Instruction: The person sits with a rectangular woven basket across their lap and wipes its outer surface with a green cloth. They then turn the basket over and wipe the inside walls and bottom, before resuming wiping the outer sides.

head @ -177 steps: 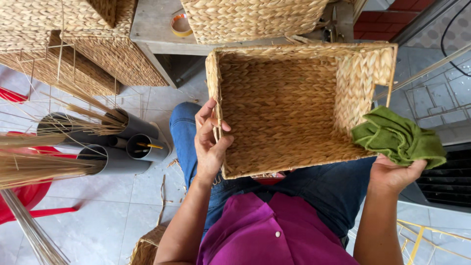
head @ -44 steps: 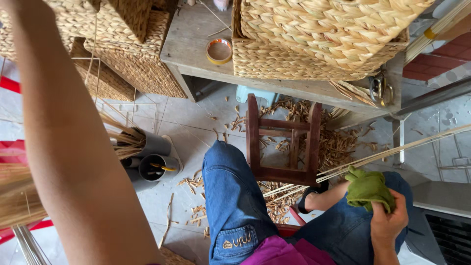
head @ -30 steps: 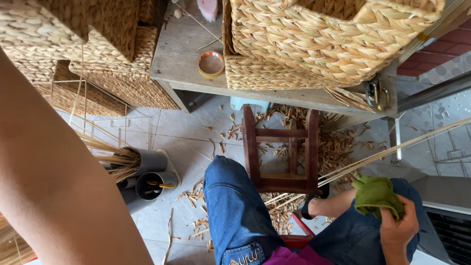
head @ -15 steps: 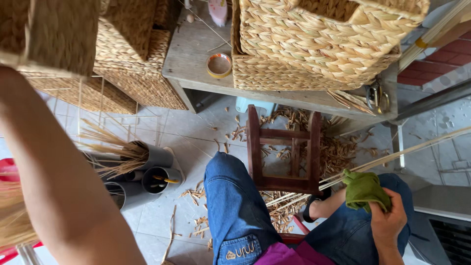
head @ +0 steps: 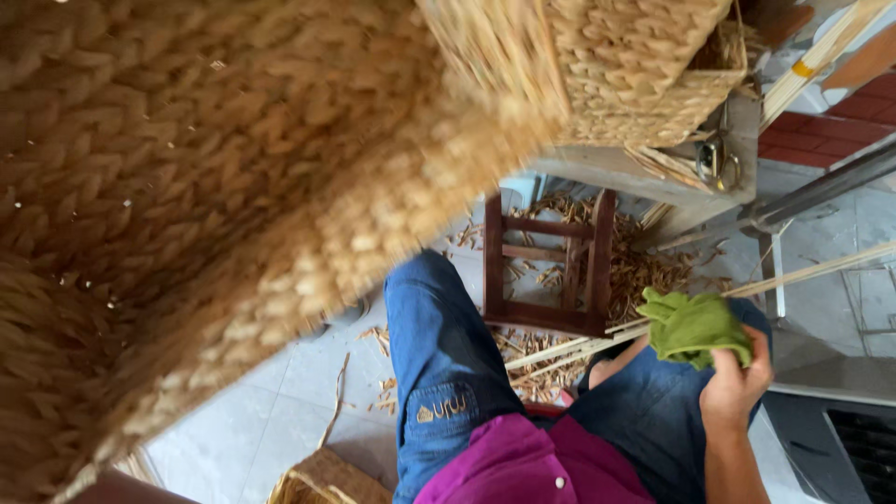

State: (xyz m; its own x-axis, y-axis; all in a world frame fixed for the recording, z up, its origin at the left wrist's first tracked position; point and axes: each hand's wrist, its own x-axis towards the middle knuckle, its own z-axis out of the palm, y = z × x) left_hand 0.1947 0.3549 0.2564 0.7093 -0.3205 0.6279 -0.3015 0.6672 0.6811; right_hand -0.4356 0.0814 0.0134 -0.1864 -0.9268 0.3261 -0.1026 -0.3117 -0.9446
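Right hand [head: 735, 385] closed around green cloth [head: 693, 327], held above right thigh in blue jeans [head: 446, 373]; left hand out of view, grip not discernible; large woven basket [head: 215, 205] close to camera, filling upper left; wooden stool [head: 546, 266] on floor beyond knees, amid straw scraps [head: 644, 271].

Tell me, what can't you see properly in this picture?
- Left hand: hidden behind the big blurred woven straw basket, head view.
- That basket's full shape: cut off by the top and left edges.
- Right hand: fingers partly covered by the green cloth.
- Small wooden stool: its lower part hidden behind the blue-jeaned legs.
- Metal scissors: too small for detail.
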